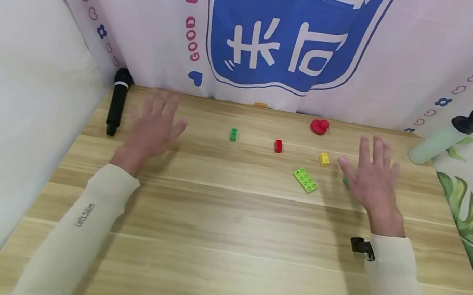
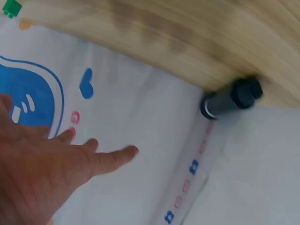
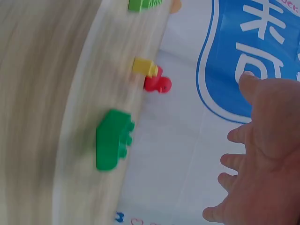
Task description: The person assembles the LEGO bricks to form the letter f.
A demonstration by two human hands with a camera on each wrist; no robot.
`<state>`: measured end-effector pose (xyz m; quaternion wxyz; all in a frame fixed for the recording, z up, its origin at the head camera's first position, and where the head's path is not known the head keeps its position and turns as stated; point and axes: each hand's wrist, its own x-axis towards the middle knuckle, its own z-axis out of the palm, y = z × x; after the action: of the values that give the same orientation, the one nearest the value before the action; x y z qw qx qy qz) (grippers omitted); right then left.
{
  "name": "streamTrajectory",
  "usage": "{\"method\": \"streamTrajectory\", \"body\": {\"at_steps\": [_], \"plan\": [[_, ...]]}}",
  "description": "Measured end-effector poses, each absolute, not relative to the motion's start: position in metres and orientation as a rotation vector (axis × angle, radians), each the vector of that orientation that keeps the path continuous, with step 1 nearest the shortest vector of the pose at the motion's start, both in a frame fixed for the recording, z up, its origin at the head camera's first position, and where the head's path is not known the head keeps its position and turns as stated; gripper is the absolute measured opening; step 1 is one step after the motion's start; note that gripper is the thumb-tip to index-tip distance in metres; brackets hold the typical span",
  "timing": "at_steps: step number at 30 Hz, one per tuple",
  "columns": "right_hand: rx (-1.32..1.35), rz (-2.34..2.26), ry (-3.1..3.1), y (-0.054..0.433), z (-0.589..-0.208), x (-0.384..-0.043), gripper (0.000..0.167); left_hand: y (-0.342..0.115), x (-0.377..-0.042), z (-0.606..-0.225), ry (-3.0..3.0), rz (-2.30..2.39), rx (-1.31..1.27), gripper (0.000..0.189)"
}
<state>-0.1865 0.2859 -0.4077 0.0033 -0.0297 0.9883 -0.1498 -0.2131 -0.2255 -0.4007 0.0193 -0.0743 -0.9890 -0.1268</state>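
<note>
My left hand [image 1: 152, 125] hovers over the far left of the table with its fingers spread, holding nothing. Beside it on the left lies a black microphone [image 1: 118, 103]. On the right, my right hand [image 1: 373, 179] is also spread and holds nothing. It partly covers a green brick [image 3: 112, 139] in the head view. Near this hand lie a yellow brick [image 1: 324, 159], a lime green flat brick [image 1: 305, 180] and a red rubber duck [image 1: 320, 127]. Further left are a red brick [image 1: 278, 146] and a small green brick [image 1: 233, 135].
A pale green hand pump [image 1: 444, 137] with a black nozzle stands tilted at the back right corner. The wooden table [image 1: 227, 251] ends at a printed cloth [image 1: 146, 15] at the back. White cloths hang at both sides.
</note>
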Motion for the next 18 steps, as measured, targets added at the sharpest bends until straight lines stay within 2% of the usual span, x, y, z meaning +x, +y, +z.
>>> {"method": "streamTrajectory", "body": {"at_steps": [3, 11, 18], "plan": [[-0.115, -0.492, 3.096, 0.276, -0.412, -0.189, 0.086, -0.214, -0.222, -0.411, -3.059, -0.484, -0.316, 0.074], [-0.215, -0.563, 3.096, 0.246, -0.42, -0.199, 0.083, -0.159, -0.251, -0.442, -3.018, -1.183, -0.548, 0.068], [-0.377, -0.919, 2.896, 0.224, -0.429, -0.219, 0.075, -0.125, -0.266, -0.459, -3.106, -1.281, -0.393, 0.079]]}}
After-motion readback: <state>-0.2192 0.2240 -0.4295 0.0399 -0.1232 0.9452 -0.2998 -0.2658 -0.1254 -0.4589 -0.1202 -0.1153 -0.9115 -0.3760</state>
